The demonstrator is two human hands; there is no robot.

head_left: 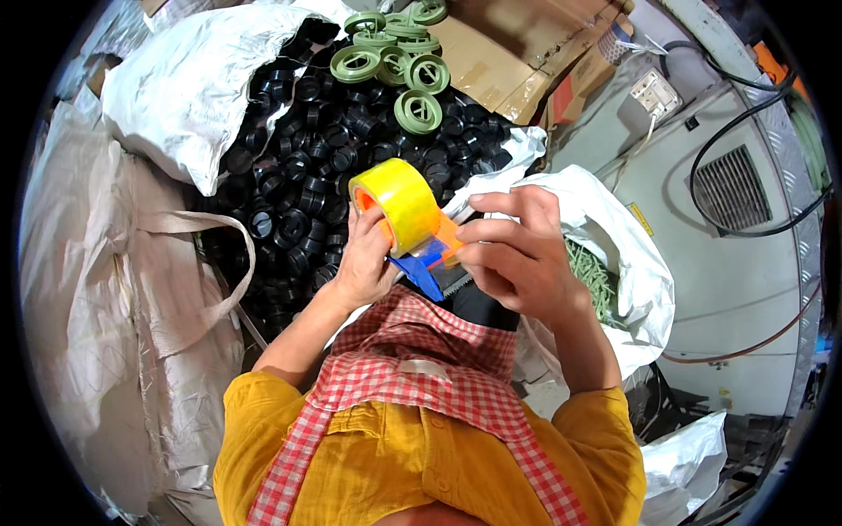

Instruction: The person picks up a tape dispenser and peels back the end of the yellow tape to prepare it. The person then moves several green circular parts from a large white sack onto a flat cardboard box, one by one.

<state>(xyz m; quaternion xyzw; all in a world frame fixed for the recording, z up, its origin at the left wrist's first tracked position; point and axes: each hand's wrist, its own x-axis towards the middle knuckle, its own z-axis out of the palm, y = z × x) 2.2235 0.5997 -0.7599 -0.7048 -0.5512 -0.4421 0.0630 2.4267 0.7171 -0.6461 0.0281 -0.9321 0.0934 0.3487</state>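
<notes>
My left hand (361, 267) is closed around a hand-held tape dispenser, its fingers reaching into the core of the roll. The dispenser has an orange plate (446, 235) and a blue part (419, 273), and carries a wide roll of yellow tape (399, 197). At the orange plate is my right hand (522, 254), its bent fingertips touching the plate's edge. Whether those fingertips pinch the tape's end is hidden. Both hands are above my lap, over a red and white checked apron (395, 351).
Many black round caps (307, 167) lie heaped ahead, with green round parts (417, 111) on top. A white sack (197, 83) lies at far left, a cardboard box (491, 61) beyond. An open white sack (645, 272) of green pieces stands right, beside a grey cabinet (719, 298).
</notes>
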